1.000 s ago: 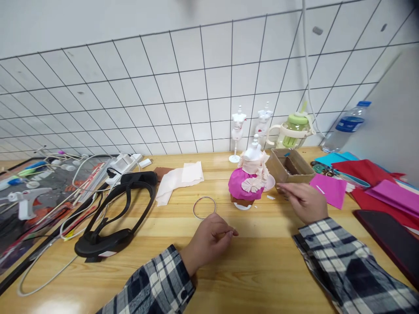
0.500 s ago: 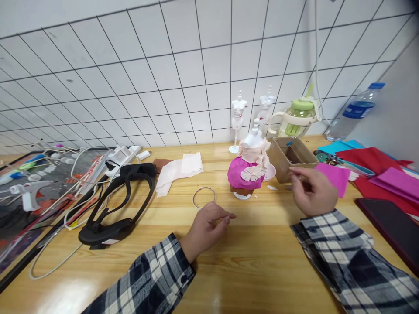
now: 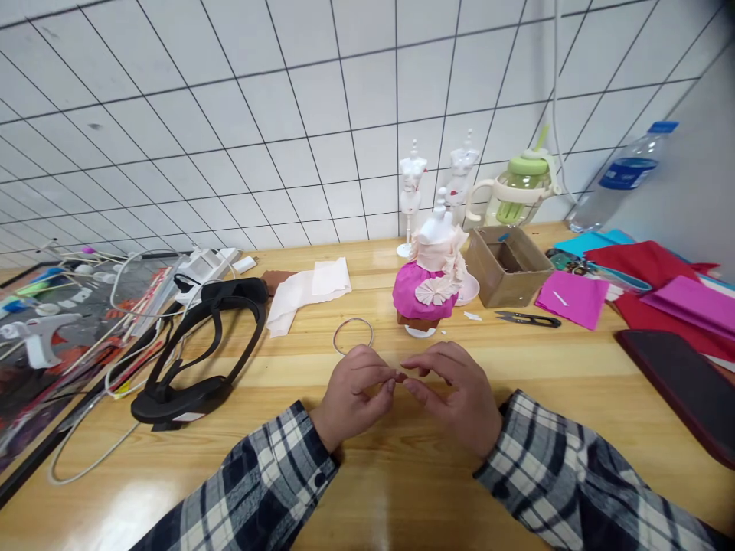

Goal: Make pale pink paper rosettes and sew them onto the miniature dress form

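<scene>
Two hands in plaid sleeves meet low over a wooden worktop (image 3: 517,367). The left hand (image 3: 356,394) and right hand (image 3: 453,402) are curled, fingertips pinched together and touching; whether they grip anything is too small to tell. A metal ring (image 3: 352,335) lies just beyond the left hand. A small mannequin in a pink dress (image 3: 429,279) stands behind, black snips (image 3: 528,318) to its right.

Whatever the left hand (image 3: 353,394) and right hand (image 3: 459,398) are pinching between meeting fingertips is staying too small to tell. The dark tablet (image 3: 683,390) is running off the right edge, the glue gun (image 3: 34,340) off the left.
</scene>
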`<state>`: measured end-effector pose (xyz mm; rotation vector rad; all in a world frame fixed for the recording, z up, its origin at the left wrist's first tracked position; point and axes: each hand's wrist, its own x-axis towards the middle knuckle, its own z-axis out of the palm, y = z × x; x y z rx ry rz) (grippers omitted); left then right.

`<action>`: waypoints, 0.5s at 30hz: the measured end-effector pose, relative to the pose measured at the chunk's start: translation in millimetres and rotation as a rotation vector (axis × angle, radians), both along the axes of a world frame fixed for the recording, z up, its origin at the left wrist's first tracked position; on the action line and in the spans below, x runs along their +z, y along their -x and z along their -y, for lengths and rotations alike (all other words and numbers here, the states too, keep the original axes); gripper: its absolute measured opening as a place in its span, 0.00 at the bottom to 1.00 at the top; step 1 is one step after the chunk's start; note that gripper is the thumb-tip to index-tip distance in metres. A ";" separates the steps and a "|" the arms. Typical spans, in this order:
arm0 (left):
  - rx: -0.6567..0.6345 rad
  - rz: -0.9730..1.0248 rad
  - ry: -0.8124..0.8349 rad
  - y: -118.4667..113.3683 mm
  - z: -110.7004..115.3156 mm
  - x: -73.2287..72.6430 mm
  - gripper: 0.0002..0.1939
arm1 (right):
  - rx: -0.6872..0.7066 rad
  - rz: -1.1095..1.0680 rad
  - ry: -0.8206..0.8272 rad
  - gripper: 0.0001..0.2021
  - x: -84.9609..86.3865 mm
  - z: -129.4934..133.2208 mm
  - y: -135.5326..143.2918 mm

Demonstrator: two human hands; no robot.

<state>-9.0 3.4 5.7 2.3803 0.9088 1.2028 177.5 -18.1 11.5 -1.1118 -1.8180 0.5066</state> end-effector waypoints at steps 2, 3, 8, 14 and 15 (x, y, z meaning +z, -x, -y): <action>-0.005 -0.018 0.001 -0.6 -0.3 -1.3 0.07 | 0.009 -0.013 0.015 0.03 -0.4 0.7 0.0; -0.010 -0.026 0.003 -0.8 -0.5 -1.6 0.06 | 0.014 -0.015 0.019 0.03 -0.6 1.3 0.7; -0.033 -0.044 0.021 -1.2 -0.7 -0.9 0.07 | 0.012 0.035 -0.032 0.03 -2.7 2.5 3.3; 0.015 -0.036 0.178 -1.7 2.9 -2.4 0.08 | 0.044 0.209 -0.180 0.06 -3.1 2.5 -0.6; 0.014 -0.036 0.195 -1.8 3.6 -2.5 0.08 | 0.044 0.218 -0.183 0.06 -2.9 2.2 -1.5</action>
